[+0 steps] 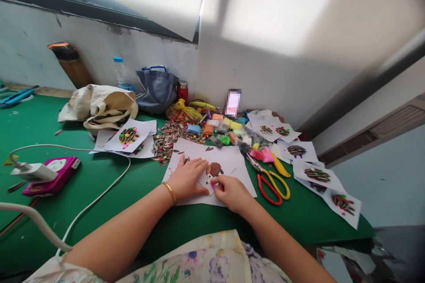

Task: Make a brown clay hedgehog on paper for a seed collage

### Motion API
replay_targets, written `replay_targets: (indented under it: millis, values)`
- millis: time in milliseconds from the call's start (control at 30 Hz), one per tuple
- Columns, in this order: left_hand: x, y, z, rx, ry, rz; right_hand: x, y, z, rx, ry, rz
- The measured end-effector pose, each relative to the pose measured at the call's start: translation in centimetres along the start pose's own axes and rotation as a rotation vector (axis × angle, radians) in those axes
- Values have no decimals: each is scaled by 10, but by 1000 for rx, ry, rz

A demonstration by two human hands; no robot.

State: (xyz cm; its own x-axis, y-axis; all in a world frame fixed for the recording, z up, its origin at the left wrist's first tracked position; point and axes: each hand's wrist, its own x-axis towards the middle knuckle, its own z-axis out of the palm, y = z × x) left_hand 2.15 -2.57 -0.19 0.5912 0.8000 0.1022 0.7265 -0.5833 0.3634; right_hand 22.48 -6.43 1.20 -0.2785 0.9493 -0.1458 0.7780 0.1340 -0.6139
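My left hand (189,178) lies flat with fingers stretched out on white paper (237,159), its thumb at the edge of a small card. On that card is a brown and white hedgehog figure (214,170). From the other side my right hand (231,192) is closed in a pinch on a small bit of pink clay (213,185) just below the hedgehog's face. The fingers partly hide the pink bit. A few loose sunflower seeds (209,148) lie on the paper's upper part.
Behind the paper lie a sunflower seed pile (172,137) and clay packets (208,129). Scissors (270,185) and pliers (254,161) sit at right. Finished seed cards (317,175) line the right edge; more cards (129,137), a pink device (53,177) and a white cable (99,203) are left.
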Motion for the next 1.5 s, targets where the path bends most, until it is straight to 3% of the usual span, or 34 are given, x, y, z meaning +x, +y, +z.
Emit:
replay_targets:
  millis: [1500]
  values:
    - [0,1,-1,-5,-1,-3,-2,8,2,57,10,-21]
